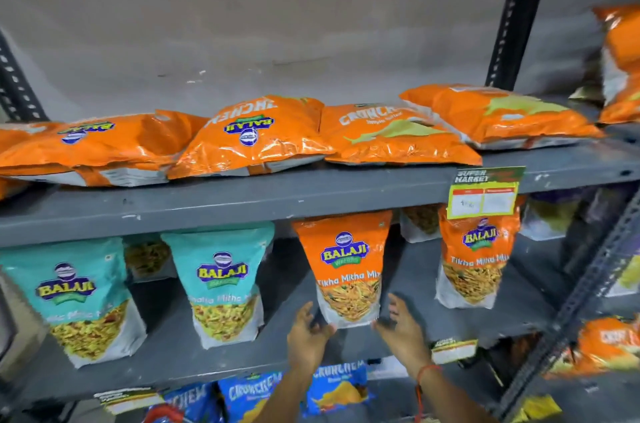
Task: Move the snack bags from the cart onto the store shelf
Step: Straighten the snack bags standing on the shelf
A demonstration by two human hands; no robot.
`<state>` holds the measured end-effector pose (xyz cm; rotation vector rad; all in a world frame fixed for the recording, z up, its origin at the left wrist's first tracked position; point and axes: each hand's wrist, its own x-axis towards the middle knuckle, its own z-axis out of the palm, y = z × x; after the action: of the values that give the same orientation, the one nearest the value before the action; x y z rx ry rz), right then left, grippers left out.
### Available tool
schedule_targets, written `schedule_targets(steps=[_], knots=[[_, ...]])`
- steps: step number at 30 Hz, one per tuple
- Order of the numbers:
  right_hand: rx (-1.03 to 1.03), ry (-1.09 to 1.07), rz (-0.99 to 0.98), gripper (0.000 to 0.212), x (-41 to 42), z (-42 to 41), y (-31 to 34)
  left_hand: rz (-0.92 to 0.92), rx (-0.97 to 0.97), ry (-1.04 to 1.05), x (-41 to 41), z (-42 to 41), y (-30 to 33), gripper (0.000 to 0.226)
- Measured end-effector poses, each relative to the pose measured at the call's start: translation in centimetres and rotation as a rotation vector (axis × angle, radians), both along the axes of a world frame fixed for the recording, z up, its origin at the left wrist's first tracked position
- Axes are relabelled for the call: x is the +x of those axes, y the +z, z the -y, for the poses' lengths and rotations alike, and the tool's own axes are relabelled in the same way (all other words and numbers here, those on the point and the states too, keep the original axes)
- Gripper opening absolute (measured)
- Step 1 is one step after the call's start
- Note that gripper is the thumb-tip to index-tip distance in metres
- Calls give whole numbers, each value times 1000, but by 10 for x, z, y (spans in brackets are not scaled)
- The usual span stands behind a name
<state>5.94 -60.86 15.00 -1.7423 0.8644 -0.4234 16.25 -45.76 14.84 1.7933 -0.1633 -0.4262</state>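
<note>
there, upright orange snack bag point(346, 270) between open left grip point(306, 336) and open right grip point(401, 327), fingertips at its base

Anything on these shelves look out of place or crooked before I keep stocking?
Yes: on the top shelf the orange Crunchem bags lie flat and overlapping, facing different ways, unlike the upright pouches below. The orange Tikha Mitha pouch between both hands leans slightly left.

Bare grey board is lying open on the middle shelf point(408, 287) on both sides of the upright orange pouch point(344, 270), with a teal pouch point(221, 284) bounding the left gap, a second orange pouch point(476, 260) bounding the right, and the upper shelf edge point(242, 201) hanging close overhead.
</note>
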Motion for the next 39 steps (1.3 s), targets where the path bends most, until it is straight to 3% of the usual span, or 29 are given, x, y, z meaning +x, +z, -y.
schedule_targets(steps=[3, 8, 14, 19, 25, 33, 39], knots=[[-26, 95, -22, 79, 15, 15, -8, 0, -6, -52, 1, 16, -13, 62], [-79, 159, 12, 56, 27, 26, -16, 23, -1, -21, -3, 29, -23, 56], [-81, 184, 26, 62, 29, 29, -15, 20, -13, 10, 2, 34, -20, 59], [-61, 95, 24, 85, 7, 24, -9, 26, -11, 60, -16, 26, -13, 52], [-52, -93, 55, 72, -57, 33, 6, 166, 15, -39, -56, 49, 0, 27], [-64, -327, 62, 64, -127, 112, 14, 82, -30, -268, -102, 140, 3, 40], [224, -190, 89, 78, -127, 194, 6, -19, -45, -308, -107, 210, -8, 65]])
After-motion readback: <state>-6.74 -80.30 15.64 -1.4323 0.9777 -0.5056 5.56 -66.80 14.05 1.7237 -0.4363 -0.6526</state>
